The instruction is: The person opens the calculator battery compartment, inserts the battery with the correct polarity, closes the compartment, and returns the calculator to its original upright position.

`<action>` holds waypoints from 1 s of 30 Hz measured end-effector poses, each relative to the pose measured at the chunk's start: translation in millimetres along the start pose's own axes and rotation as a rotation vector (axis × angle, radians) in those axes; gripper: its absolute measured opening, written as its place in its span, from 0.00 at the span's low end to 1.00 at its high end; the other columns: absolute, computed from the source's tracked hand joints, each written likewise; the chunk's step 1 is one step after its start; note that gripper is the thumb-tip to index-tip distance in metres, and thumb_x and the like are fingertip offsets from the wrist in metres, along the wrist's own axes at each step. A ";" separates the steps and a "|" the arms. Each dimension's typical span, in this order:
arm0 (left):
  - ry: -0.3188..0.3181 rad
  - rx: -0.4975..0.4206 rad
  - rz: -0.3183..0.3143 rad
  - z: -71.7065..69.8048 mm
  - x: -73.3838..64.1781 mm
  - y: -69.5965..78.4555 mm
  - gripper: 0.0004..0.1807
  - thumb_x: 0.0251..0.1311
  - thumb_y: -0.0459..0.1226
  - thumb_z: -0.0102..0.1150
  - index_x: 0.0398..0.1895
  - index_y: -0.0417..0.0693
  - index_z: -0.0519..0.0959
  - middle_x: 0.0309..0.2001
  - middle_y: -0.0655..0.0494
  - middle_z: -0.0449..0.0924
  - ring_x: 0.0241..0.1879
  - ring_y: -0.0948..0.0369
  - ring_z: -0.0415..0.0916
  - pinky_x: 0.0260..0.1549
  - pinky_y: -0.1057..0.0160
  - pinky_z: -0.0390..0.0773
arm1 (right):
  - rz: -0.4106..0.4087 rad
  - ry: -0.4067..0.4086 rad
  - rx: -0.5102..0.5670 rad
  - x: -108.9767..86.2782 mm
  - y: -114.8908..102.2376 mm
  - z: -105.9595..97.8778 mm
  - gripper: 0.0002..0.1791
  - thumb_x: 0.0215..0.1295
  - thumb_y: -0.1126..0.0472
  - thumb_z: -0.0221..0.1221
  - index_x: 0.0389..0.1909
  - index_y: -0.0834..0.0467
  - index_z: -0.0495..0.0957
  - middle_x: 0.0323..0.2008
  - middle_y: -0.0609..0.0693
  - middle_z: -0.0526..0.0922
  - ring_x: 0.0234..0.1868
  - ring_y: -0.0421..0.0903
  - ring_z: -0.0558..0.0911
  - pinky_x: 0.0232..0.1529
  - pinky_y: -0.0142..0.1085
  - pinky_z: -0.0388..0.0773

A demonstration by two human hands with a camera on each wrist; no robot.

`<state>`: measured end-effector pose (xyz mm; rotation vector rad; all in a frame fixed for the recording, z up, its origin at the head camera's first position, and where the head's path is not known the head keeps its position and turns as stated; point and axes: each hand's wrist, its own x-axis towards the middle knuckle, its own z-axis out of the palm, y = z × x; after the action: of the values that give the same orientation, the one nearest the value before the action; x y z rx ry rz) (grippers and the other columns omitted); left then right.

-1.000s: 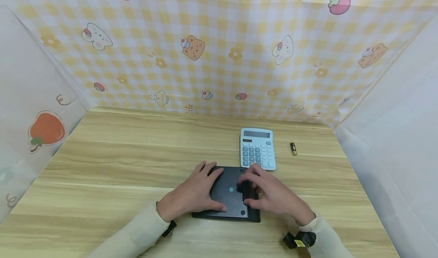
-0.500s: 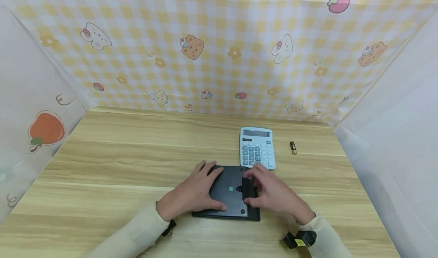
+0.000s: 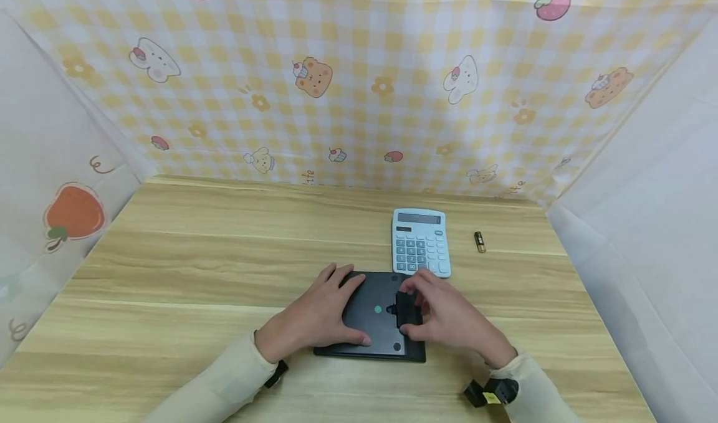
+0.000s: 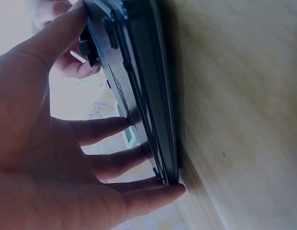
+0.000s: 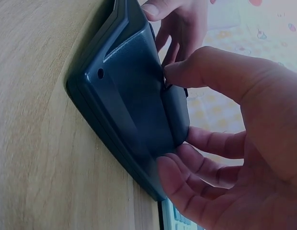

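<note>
A flat black device point(image 3: 364, 311) lies on the table with its underside up, showing round feet and a small green dot. Its kind cannot be told from this side. My left hand point(image 3: 320, 314) spans its left part, thumb near the front edge and fingertips at the far edge. At the right end sits a small black battery cover point(image 3: 407, 309) with a latch tab. My right hand point(image 3: 440, 314) pinches this cover by its two ends, thumb at the near one. In the right wrist view the cover point(image 5: 176, 112) stands raised along the wedge-shaped body.
Just behind the device lies a light blue calculator point(image 3: 421, 239), face up. To its right is a single battery point(image 3: 479, 242). The wooden table point(image 3: 213, 242) ends at a checked curtain point(image 3: 348, 118) at the back, with white sheets at both sides.
My right fingertips have drawn back from the latch tab to the cover's far end, so the tab shows. My left hand and the device keep their places.
</note>
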<state>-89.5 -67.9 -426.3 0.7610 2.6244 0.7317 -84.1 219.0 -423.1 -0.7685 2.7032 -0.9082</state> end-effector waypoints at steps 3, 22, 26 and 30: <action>-0.003 0.002 -0.002 -0.3 -0.2 0.2 0.59 0.54 0.63 0.83 0.83 0.44 0.69 0.83 0.36 0.59 0.82 0.29 0.51 0.73 0.32 0.69 | -0.008 0.004 -0.008 -0.3 0.2 0.4 0.29 0.57 0.52 0.81 0.56 0.56 0.83 0.48 0.45 0.77 0.41 0.41 0.80 0.39 0.33 0.83; 0.000 0.001 0.017 -0.4 -1.3 -0.9 0.59 0.55 0.64 0.81 0.83 0.43 0.69 0.83 0.35 0.59 0.82 0.29 0.51 0.73 0.32 0.68 | 0.002 0.003 0.043 -4.5 0.7 -6.3 0.32 0.61 0.51 0.78 0.63 0.56 0.79 0.54 0.47 0.81 0.46 0.43 0.83 0.44 0.37 0.87; 0.003 0.001 0.024 -0.5 -1.8 -1.1 0.58 0.55 0.63 0.81 0.83 0.43 0.69 0.83 0.35 0.59 0.82 0.29 0.51 0.72 0.32 0.69 | 0.017 0.008 0.025 -4.1 1.4 -7.4 0.33 0.59 0.52 0.78 0.63 0.55 0.80 0.54 0.46 0.82 0.45 0.43 0.83 0.45 0.36 0.87; 0.003 0.000 0.024 -0.5 -2.1 -1.7 0.58 0.55 0.64 0.81 0.83 0.43 0.69 0.83 0.35 0.59 0.82 0.29 0.51 0.73 0.32 0.69 | 0.007 0.016 0.015 -3.6 3.0 -9.9 0.33 0.58 0.54 0.79 0.64 0.56 0.80 0.54 0.47 0.82 0.45 0.44 0.83 0.43 0.36 0.86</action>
<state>-88.7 -70.5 -426.5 0.7929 2.6229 0.7398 -85.6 228.0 -417.1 -0.7513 2.7077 -0.9364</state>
